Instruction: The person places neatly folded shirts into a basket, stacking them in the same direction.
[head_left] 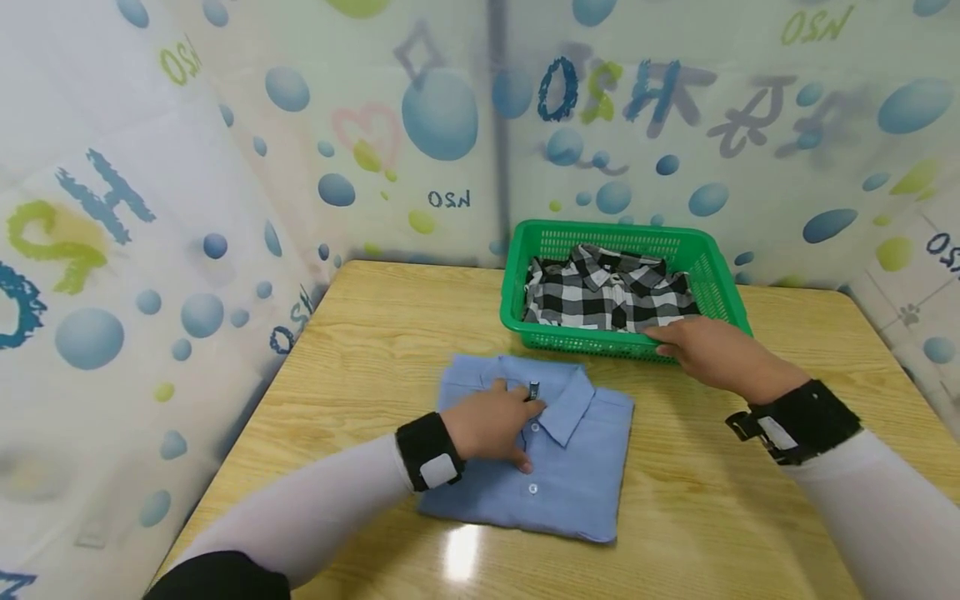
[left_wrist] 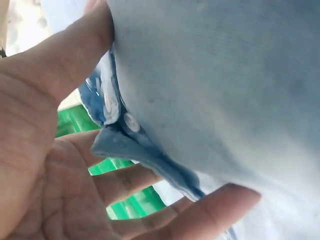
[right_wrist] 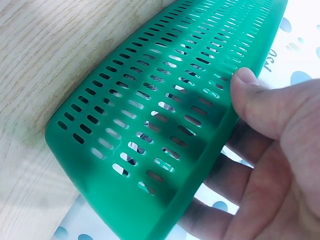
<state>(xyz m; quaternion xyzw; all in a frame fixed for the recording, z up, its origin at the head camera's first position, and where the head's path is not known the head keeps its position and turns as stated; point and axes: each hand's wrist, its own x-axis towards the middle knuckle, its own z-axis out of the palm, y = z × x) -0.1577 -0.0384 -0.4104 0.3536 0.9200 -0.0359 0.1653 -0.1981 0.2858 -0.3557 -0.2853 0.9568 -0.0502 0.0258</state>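
Note:
A folded light-blue button-up shirt [head_left: 577,492] lies collar-away on the table. My left hand [head_left: 491,421] rests on its front below the collar, fingers spread. In the left wrist view, the thumb and fingers of my left hand [left_wrist: 55,170] stand apart around a placket edge with a white button [left_wrist: 131,122]. Behind the blue shirt is a green plastic basket [head_left: 600,337]. A folded black-and-white checked shirt [head_left: 600,300] lies inside it. My right hand [head_left: 720,354] grips the near-right rim of the basket, thumb outside and fingers inside, as the right wrist view shows.
The wooden table [head_left: 360,375] extends to both sides of the shirt and basket. A patterned sheet [head_left: 450,108] with blue and green spots hangs behind it, close to the basket's back, and another stretch runs along the left side.

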